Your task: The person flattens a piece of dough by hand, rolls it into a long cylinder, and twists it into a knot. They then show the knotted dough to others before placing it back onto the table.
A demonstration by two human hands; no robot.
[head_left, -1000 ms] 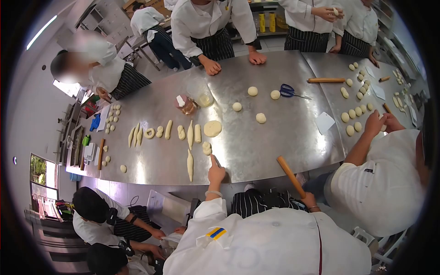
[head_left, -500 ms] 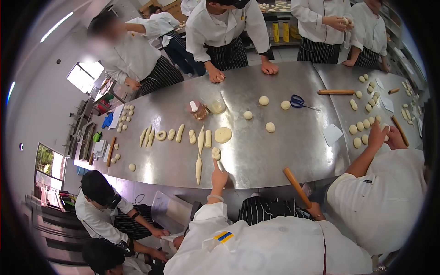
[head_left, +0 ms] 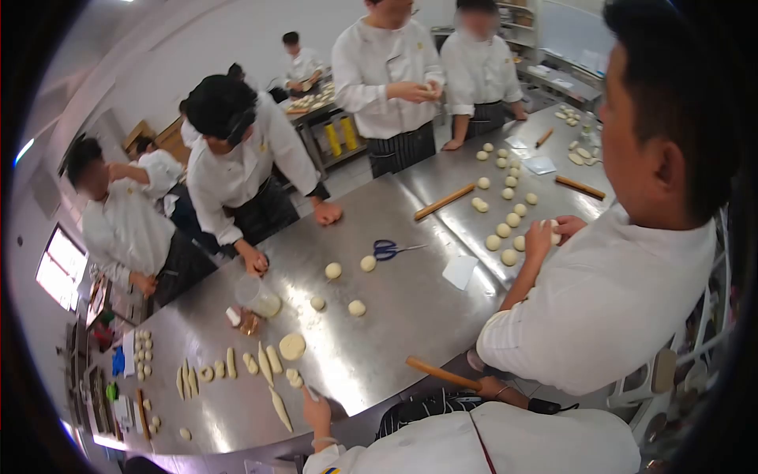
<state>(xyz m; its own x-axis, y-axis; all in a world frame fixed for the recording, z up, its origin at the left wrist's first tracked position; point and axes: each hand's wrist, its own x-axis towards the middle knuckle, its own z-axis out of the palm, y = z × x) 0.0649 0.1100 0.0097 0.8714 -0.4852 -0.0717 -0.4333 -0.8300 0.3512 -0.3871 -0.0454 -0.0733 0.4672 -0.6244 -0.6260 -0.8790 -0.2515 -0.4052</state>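
Note:
My left hand (head_left: 317,412) is at the near table edge, its index finger stretched out and nothing held. Just beyond the fingertip lies a small knotted dough piece (head_left: 294,378), with a long tapered dough piece (head_left: 279,408) to its left and a flat dough round (head_left: 292,346) behind it. My right hand (head_left: 494,388) is wrapped round the end of a wooden rolling pin (head_left: 443,373), which slants up to the left by the table edge. A row of shaped dough pieces (head_left: 231,363) runs leftward.
Dough balls (head_left: 357,308) and blue-handled scissors (head_left: 384,250) lie on the steel table (head_left: 379,340). A white scraper (head_left: 459,272) sits farther right. Beside me, a co-worker (head_left: 600,300) handles dough. Other people in white stand across the table. Two containers (head_left: 258,296) stand near the shaped dough.
My view has turned to the right, bringing the co-worker beside me more into sight. My left fingertip has drawn back slightly from the knotted dough. My right hand keeps the rolling pin.

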